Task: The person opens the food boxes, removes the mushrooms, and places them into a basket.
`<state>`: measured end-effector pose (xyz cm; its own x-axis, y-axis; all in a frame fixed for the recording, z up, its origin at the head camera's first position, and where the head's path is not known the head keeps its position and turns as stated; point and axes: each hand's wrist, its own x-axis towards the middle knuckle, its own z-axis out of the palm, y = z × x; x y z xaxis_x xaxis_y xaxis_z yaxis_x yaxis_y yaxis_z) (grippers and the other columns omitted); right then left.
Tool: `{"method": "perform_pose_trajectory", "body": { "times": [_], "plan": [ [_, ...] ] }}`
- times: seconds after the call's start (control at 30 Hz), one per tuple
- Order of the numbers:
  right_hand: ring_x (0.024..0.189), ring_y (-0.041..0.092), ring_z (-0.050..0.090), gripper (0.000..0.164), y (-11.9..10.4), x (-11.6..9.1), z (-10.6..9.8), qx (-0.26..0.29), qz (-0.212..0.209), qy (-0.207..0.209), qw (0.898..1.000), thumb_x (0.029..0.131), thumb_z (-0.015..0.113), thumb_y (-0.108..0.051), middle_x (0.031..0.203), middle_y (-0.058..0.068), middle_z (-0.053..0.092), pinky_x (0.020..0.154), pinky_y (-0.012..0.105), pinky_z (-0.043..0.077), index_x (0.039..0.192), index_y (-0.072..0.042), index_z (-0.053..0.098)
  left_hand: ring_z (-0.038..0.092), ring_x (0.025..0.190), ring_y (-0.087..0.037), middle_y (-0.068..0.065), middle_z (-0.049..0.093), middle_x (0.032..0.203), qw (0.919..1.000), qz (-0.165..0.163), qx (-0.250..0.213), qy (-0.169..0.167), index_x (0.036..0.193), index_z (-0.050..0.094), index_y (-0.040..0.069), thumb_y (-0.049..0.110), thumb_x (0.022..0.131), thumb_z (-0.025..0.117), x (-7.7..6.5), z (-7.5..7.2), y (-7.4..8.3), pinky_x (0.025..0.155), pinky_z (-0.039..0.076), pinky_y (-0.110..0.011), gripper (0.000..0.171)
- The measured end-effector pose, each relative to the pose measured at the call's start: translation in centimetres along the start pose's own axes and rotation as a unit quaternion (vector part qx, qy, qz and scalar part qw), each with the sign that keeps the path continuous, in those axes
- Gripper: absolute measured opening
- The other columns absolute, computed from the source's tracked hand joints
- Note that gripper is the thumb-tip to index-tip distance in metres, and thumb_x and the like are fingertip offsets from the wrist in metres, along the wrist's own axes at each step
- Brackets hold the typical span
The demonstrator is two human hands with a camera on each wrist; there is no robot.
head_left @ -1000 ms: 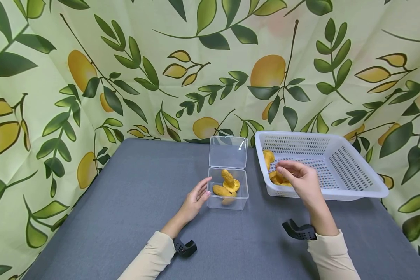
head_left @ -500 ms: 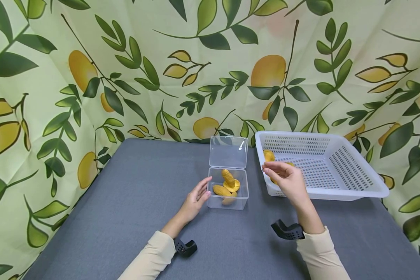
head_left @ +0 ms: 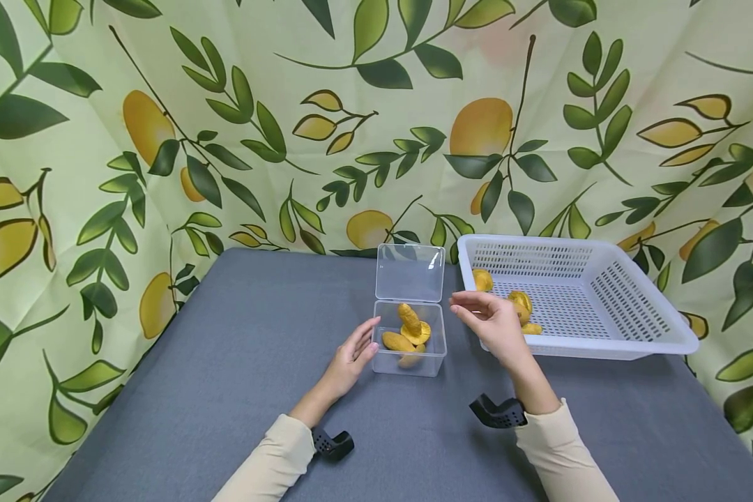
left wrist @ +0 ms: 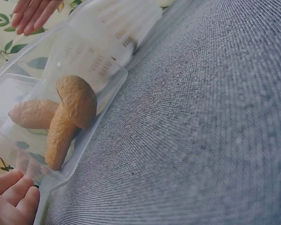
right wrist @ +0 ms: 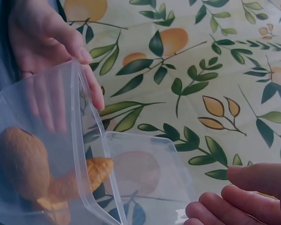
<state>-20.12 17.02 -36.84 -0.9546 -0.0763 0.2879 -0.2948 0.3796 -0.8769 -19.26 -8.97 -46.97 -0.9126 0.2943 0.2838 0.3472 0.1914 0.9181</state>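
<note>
A clear plastic box point(head_left: 440, 357) stands on the table, its lid point(head_left: 409, 273) raised at the back. Inside lie several yellow-brown mushrooms point(head_left: 398, 341), one propped stem-up on the others. My left hand point(head_left: 344, 368) rests at the box's left wall with fingers fairly straight; the left wrist view shows its fingertips point(left wrist: 19, 194) by the rim. My right hand point(head_left: 492, 326) hovers between the box and a white basket, fingers stretched, thumb below them. In the right wrist view, no object shows between its thumb and fingers point(right wrist: 246, 202).
The white perforated basket point(head_left: 621, 346) stands to the right, holding more mushrooms point(head_left: 521, 301) near its left end; my right hand partly covers that end. A leaf-and-fruit patterned cloth point(head_left: 326, 160) hangs behind the grey table point(head_left: 276, 314).
My right hand has moved left from above the basket's mushrooms to past its left rim, baring some mushrooms behind it. My left hand, the box and its contents look still.
</note>
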Motion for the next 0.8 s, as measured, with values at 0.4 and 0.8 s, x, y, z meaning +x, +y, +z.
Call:
{"method": "perform_pose_trajectory", "body": {
  "times": [0.4,0.8],
  "plan": [
    [0.086,0.001,0.07,0.026,0.5,0.9,1.6,-0.019,0.017,-0.018,1.0,0.087,0.069,-0.007,0.107,0.026,0.071,0.075,0.005,0.053,0.11,0.006,0.068,0.04,0.14,-0.041,-0.021,0.041,0.152,0.9999,0.012,0.002,-0.004,0.147,0.038,0.009,0.013,0.099,0.049,0.1,0.0,-1.7,0.115,0.036,-0.048,0.049],
    [0.081,-0.003,0.065,0.022,0.9,1.7,3.5,-0.028,-0.003,-0.026,0.999,0.085,0.069,-0.003,0.102,0.025,0.072,0.073,0.006,0.052,0.105,0.007,0.069,0.041,0.138,-0.043,-0.022,0.041,0.151,0.9997,0.023,0.002,-0.001,0.147,0.037,0.008,0.012,0.1,0.048,0.2,0.1,-1.8,0.115,0.036,-0.048,0.049]
  ]
}}
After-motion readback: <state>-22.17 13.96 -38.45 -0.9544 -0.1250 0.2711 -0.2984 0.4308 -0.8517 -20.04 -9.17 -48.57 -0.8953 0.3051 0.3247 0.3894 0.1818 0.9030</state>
